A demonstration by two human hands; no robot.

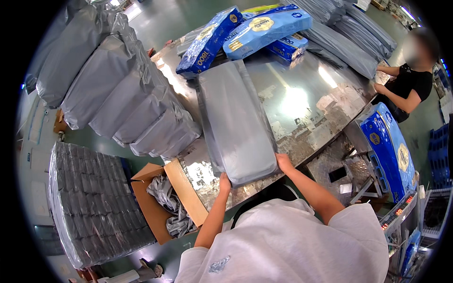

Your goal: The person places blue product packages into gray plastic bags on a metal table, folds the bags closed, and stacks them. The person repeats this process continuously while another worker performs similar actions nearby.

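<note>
A long package in a grey plastic mailing bag [238,127] lies flat on the metal table [302,125], its near end toward me. At its near left corner, my left hand [225,182] is closed on the plastic. My right hand [283,163] grips the near right corner, with part of its fingers hidden against the package side. Beyond the far end, several blue printed packs [266,33] lie in a loose heap, some leaning on one another.
Grey bagged packages [111,80] pile up at left, above a wrapped grey stack [94,203]. An open cardboard box [188,193] holds crumpled grey plastic. At right are another blue pack [396,153] on a stand, a dark phone [337,175] and a co-worker [410,85] beside more grey packages [344,49].
</note>
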